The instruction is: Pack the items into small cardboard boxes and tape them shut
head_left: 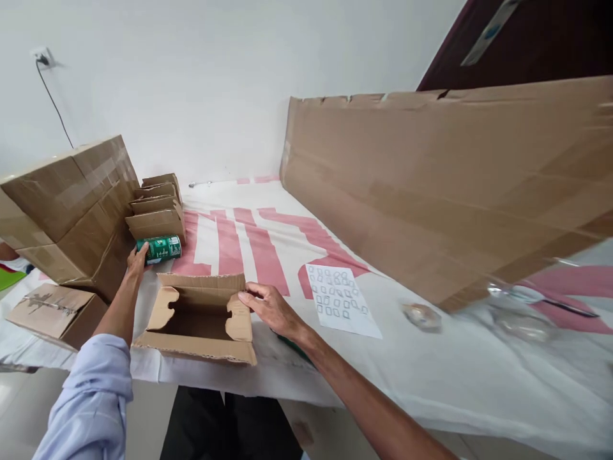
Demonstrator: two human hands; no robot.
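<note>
My left hand point(137, 260) is closed round one end of a green cylindrical can point(164, 249), which lies on its side just beyond the small box. An open cardboard box point(208, 348) stands near the table's front edge with its flaps folded out; its inside is dark. At the box's right rear corner, my right hand point(272, 310) pinches the edge of a flap between thumb and fingers. Part of a green object point(293, 345) shows beneath my right forearm, mostly hidden.
Large taped cartons point(71, 211) rise at the left, with several open small boxes point(158, 214) behind the can. A closed box point(55, 313) sits front left. On the right are a marked paper sheet point(340, 297), a tape roll point(421, 315) and a tall cardboard panel point(431, 185).
</note>
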